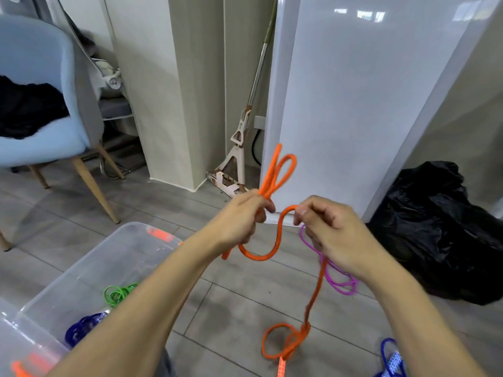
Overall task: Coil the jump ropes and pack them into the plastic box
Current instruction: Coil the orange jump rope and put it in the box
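While both hands work in mid-air above the floor (239, 303), the left hand (241, 221) grips a bundle of the orange jump rope (275, 240), fingers curled round it, with two folded loops sticking up above the fist. Right hand (329, 229) pinches the same rope at a bend just beside the left hand. Between the hands the rope sags in a low loop, then drops down past the right wrist to the floor, where it lies in a loose ring with a patterned end near the bottom edge. Purple jump rope (341, 284) lies on the floor under the right hand, partly hidden by it. Clear plastic box (128, 257) sits on the floor at lower left, lid off; a coiled green rope (117, 293) and a coiled blue rope (83, 326) lie inside. Another blue rope (390, 357) lies at bottom right. Black bin bag (441, 229) on the right, mop (239, 148) against the wall, light blue chair (40, 85) at left.
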A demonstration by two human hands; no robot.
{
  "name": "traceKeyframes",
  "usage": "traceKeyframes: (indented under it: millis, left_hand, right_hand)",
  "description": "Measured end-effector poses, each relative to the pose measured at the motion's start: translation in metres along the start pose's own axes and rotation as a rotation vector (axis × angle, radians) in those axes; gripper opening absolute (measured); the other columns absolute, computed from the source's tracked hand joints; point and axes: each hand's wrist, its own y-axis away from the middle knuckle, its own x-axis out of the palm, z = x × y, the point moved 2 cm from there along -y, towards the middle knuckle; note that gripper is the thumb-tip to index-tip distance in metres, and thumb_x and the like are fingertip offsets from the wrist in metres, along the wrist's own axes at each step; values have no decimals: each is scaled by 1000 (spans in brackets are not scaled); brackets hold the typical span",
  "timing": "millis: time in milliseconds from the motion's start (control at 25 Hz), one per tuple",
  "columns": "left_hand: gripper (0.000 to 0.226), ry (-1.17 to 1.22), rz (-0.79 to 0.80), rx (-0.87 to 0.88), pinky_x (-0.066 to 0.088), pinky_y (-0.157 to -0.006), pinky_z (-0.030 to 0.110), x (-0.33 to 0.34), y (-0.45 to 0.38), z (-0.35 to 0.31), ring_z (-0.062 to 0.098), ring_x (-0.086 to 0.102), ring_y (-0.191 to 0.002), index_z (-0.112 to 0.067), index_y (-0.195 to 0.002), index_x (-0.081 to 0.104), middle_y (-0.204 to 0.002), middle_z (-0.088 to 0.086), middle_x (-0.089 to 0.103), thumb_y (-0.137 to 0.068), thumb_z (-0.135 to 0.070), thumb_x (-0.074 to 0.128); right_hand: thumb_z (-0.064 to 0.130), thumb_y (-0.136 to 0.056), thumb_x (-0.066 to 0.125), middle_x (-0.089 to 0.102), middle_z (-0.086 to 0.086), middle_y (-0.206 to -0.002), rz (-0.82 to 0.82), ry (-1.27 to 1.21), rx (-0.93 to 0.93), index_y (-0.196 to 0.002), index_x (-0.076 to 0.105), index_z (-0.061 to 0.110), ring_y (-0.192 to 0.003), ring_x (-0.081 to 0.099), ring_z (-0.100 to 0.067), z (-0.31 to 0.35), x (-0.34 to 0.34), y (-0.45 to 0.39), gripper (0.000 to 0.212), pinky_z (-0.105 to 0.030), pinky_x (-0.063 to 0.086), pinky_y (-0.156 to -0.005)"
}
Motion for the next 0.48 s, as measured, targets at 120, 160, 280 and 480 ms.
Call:
traceKeyframes:
  millis: [120, 160, 280, 480]
  left_hand:
    - [42, 14, 76, 2, 13, -45, 21, 22, 10, -3, 10, 20, -40, -21, -57, 55, -51, -5, 32, -94, -12, 37]
    - [43, 19, 74, -6, 13, -46, 22, 25, 11, -5, 9, 19, -39, -21, -56, 53, -47, -6, 30, -94, -10, 36]
    - [27, -6, 108, 9, 14, -44, 23, 26, 13, -4, 11, 18, -40, -12, -73, 48, -46, -4, 25, -98, -13, 39]
    - [21, 170, -12, 35, 26, -42, 23, 8, 0, -2, 15, 31, -42, -8, -75, 49, -60, 4, 50, -95, -10, 41]
  right_hand:
    - [34, -102, 51, 49, 14, -49, -40, 189, -48, -82, 61, 19, -43, 40, -5, 1, 17, -3, 27, -22, 30, -49]
    - [35, -102, 51, 51, 15, -49, -59, 215, -53, -81, 59, 20, -42, 42, -4, 1, 18, -4, 28, -22, 30, -49]
    - [37, -102, 50, 50, 12, -47, -81, 197, -10, -72, 56, 23, -39, 42, -6, -1, 20, -5, 34, -26, 32, -48]
    - [35, -101, 54, 33, 3, -46, 73, -51, 155, -69, 52, 10, -38, 35, -20, -10, 0, -2, 41, -33, 35, -49]
